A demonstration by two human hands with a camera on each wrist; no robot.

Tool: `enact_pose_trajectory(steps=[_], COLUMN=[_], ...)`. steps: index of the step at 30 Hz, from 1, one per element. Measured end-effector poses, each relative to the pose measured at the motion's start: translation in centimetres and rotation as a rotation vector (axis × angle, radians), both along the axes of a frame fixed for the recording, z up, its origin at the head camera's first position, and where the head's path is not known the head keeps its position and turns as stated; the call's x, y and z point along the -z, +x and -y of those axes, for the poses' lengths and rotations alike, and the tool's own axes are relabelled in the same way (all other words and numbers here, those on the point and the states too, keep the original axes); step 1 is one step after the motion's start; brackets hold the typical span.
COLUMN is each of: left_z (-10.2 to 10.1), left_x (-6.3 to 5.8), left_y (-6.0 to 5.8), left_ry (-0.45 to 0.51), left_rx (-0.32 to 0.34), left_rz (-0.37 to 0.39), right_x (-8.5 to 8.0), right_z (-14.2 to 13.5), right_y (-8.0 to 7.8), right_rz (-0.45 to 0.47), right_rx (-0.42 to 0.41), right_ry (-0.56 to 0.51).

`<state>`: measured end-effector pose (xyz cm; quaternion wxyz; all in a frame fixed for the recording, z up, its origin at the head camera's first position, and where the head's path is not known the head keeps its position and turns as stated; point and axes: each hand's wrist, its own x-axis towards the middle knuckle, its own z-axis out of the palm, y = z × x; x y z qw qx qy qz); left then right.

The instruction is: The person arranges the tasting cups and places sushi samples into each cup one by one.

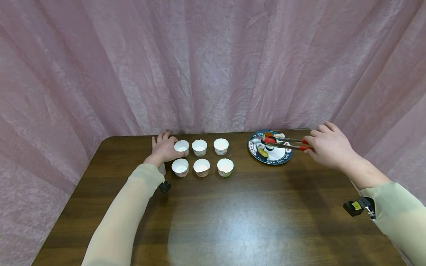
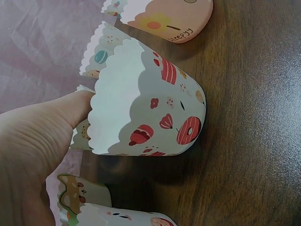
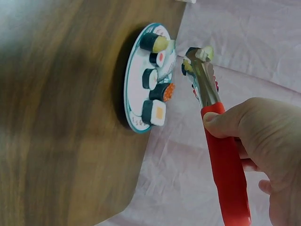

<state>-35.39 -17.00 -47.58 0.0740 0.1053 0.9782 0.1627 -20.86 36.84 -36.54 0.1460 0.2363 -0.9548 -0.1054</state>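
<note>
My left hand (image 1: 163,148) reaches over the left end of two rows of paper cups. Its thumb and index finger hold a white-rimmed paper cup (image 1: 181,145) in the back row; in the left wrist view the thumb passes behind a nearer cup with red dessert prints (image 2: 155,108) and the other fingers are hidden. My right hand (image 1: 330,146) grips red-handled metal tongs (image 3: 221,155). Between the tongs' tips is a sushi piece with a red top (image 1: 268,139), above a round plate with a blue rim (image 1: 254,155).
Several toy-like sushi pieces lie on the plate, including an orange-topped one (image 3: 164,91). More cups stand by the left hand, such as a peach one (image 2: 176,23) and a bear-print one (image 2: 84,192). A pink curtain (image 1: 213,66) hangs behind the brown wooden table (image 1: 253,214).
</note>
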Motion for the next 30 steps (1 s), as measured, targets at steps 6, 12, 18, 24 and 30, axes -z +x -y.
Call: enact_pose_trajectory(steps=[6, 12, 18, 24, 30], left_z=[-0.1, -0.3, -0.3, -0.3, -0.2], left_x=[0.0, -0.3, -0.4, -0.3, 0.1], left_y=[0.0, 0.3, 0.4, 0.3, -0.1], left_ry=[-0.009, -0.012, -0.011, -0.001, -0.009], left_rx=[-0.001, 0.001, 0.0, -0.002, -0.012], left_rz=[0.001, -0.014, -0.016, -0.018, -0.002], right_x=[-0.4, -0.9, -1.2, -1.3, -1.2], right_z=[1.3, 3.3, 5.9, 8.5, 10.9], right_y=[-0.6, -1.6, -2.7, -4.2, -5.5], right_rz=[0.001, -0.004, -0.013, -0.033, -0.054], right_rx=[-0.013, -0.027, -0.068, -0.114, -0.152], right_ry=[-0.006, -0.003, 0.006, 0.009, 0.024])
